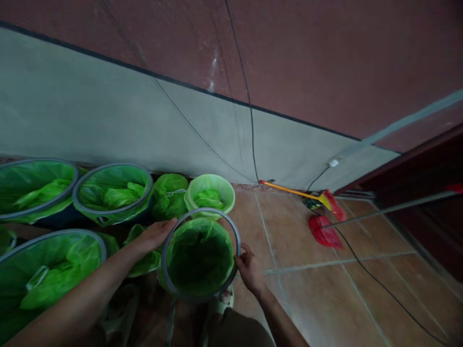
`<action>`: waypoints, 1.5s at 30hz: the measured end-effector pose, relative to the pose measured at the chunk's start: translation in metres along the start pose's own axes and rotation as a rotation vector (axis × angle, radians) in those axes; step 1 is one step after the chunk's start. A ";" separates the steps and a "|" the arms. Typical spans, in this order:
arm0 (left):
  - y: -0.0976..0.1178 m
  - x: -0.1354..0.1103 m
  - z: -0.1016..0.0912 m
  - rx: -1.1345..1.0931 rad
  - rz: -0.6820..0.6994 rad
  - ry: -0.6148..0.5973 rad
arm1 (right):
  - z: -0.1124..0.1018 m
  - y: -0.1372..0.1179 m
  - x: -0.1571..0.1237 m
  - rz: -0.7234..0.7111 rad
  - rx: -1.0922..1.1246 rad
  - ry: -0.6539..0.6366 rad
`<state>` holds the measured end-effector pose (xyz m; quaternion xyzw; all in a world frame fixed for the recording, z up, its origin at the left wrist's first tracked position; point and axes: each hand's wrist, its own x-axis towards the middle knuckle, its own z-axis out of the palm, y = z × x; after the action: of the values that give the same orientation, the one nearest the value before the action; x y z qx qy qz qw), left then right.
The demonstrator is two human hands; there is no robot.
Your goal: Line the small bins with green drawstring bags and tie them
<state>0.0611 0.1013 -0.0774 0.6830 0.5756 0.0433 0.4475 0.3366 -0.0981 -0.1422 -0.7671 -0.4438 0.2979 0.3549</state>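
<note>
Our curled left hand and pinching right hand held a grey plastic hoop; tilting risked loosening the green plastic liner.

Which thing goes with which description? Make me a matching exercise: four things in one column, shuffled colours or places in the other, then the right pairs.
Things
1. Gray ring
2. Long-handled dustpan
3. Broom
4. Pale-green bin

Descriptions
A. Orange-and-yellow handle, red head
B. Near the wall, just beyond the ring
C. Between the left hand and right hand
D. Red pan, gray stick

Pairs: 1-C, 2-D, 3-A, 4-B
</note>
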 end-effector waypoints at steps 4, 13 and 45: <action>0.002 -0.005 0.027 0.212 0.064 -0.122 | -0.002 0.011 -0.020 0.023 -0.054 0.022; -0.002 -0.002 0.034 0.648 0.093 -0.135 | 0.007 0.025 -0.011 0.123 -0.082 0.015; -0.007 -0.014 0.014 0.613 -0.028 -0.289 | 0.007 0.001 -0.023 0.009 -0.122 -0.036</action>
<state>0.0594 0.0814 -0.0838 0.7768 0.5020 -0.2352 0.2988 0.3220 -0.1168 -0.1436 -0.7840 -0.4638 0.2854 0.2980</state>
